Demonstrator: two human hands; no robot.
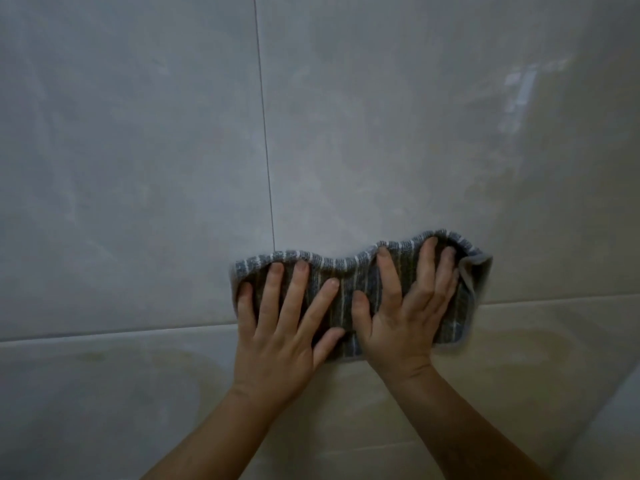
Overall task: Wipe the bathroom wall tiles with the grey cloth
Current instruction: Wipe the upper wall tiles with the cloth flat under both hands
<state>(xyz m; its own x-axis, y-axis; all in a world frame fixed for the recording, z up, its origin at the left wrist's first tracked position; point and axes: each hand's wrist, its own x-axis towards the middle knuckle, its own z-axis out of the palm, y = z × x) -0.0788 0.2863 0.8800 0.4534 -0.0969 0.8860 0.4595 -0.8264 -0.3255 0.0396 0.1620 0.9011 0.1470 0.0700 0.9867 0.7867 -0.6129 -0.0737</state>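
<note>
A grey cloth (pixel 349 271) with thin white stripes lies flat against the glossy grey wall tiles (pixel 138 150), across a horizontal grout line. My left hand (pixel 287 327) presses on its left half with fingers spread and straight. My right hand (pixel 405 317) presses on its right half, fingers straight and pointing up to the cloth's top edge. The cloth's right end is folded back past my right hand. Its top edge is wavy above my fingertips.
A vertical grout line (pixel 265 133) runs down to the cloth's upper left corner. A horizontal grout line (pixel 104 336) crosses the wall at hand height. A pale reflection (pixel 523 88) shows on the upper right tile. A light edge (pixel 620 420) sits at the lower right.
</note>
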